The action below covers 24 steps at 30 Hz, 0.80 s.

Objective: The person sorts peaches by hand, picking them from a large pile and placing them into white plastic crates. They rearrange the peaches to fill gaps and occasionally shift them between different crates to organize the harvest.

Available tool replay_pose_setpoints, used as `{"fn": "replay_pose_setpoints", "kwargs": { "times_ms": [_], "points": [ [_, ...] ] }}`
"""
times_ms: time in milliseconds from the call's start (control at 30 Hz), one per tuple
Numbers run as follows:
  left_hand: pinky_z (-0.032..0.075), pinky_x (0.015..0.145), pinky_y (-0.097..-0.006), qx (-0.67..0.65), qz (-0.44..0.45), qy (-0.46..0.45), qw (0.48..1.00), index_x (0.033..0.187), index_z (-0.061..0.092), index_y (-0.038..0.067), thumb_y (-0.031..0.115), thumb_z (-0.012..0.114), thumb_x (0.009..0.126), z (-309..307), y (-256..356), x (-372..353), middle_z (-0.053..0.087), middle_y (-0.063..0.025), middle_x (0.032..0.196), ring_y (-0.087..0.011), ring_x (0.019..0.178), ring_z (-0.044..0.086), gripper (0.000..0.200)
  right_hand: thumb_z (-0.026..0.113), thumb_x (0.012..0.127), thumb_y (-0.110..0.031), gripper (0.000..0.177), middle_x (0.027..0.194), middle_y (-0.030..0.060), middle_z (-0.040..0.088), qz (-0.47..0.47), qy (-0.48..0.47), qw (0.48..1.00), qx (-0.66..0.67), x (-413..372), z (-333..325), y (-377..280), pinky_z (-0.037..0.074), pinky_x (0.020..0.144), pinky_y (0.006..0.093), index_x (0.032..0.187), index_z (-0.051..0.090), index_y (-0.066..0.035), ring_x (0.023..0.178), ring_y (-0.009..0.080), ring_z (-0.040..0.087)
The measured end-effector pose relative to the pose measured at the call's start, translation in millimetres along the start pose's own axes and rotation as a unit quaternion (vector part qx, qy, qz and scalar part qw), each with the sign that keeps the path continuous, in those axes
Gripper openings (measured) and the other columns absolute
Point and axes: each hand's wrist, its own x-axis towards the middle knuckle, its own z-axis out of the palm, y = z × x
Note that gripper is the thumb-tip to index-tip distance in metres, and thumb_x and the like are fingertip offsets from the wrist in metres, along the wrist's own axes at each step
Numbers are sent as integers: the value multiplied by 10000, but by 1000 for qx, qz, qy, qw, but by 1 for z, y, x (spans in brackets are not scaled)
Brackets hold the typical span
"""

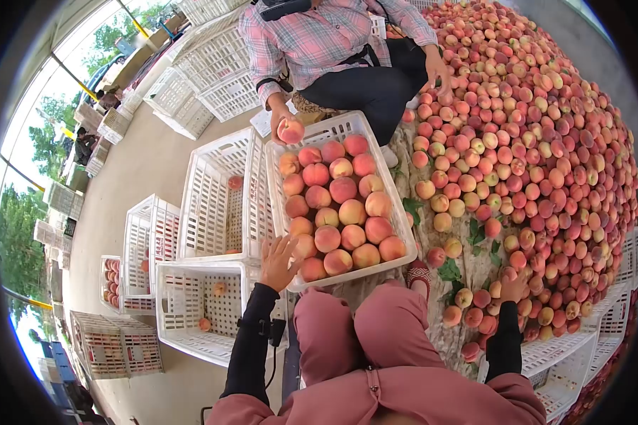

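Observation:
My left hand (280, 263) is open, fingers spread, at the left rim of a white plastic crate (271, 177) beside the nearest peaches. Rows of red and yellow peaches (352, 212) fill that crate, which stands tilted in front of my knees. Out to the right, my right hand (515, 285) is at the near edge of a big peach pile (517, 142), its fingers curled at a peach (508, 273) and partly hidden. Across the crate, another person's hand (280, 117) holds a peach (290, 131) over its far left corner.
White crates with a few peaches in them, one (213, 191) behind and one (198, 301) nearer, stand left of the filled crate. More crates (574, 361) are at my lower right. Green leaves (449, 270) lie on the cloth (432, 234) beside the pile. A person in a plaid shirt (326, 39) sits opposite.

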Motion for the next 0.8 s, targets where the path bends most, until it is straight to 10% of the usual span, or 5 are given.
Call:
{"fn": "replay_pose_setpoints", "kwargs": {
  "times_ms": [167,233,433,600,800],
  "points": [
    [196,1151,-579,3,-149,-12,989,1438,437,109,291,674,872,0,2,-202,482,-125,1448,-308,1382,397,640,620,864,-285,610,1390,255,465,-8,-128,983,129,-46,6,-16,406,1044,471,1373,435,-3,1282,421,446],
    [195,1153,-576,8,-192,-32,981,1454,419,112,272,682,865,0,11,-241,466,-124,1465,-302,1392,388,665,614,878,-327,627,1401,261,450,-181,-232,954,-64,-57,160,99,390,1061,467,1386,430,-8,1278,419,448],
    [220,1160,-542,33,-192,-11,981,1500,370,117,257,693,842,5,21,-278,339,-129,1562,-296,1432,332,746,626,891,-380,631,1369,251,483,1,-275,956,106,-132,4,-46,392,1051,473,1373,460,-9,1244,420,466],
    [262,1148,-512,59,-247,79,964,1499,354,82,262,677,850,11,-3,-259,368,-167,1539,-322,1385,387,747,572,960,-319,501,1277,242,553,-162,-192,941,225,-68,-12,-64,403,1012,440,1319,501,23,1210,398,503],
    [451,906,-490,-38,-265,83,960,1519,250,32,244,606,926,20,-19,-267,600,-242,1270,-399,1040,621,724,502,1008,-265,369,1215,190,584,-352,-217,847,333,-50,-88,-296,435,972,395,1292,522,-30,1140,317,561]
  ]
}}
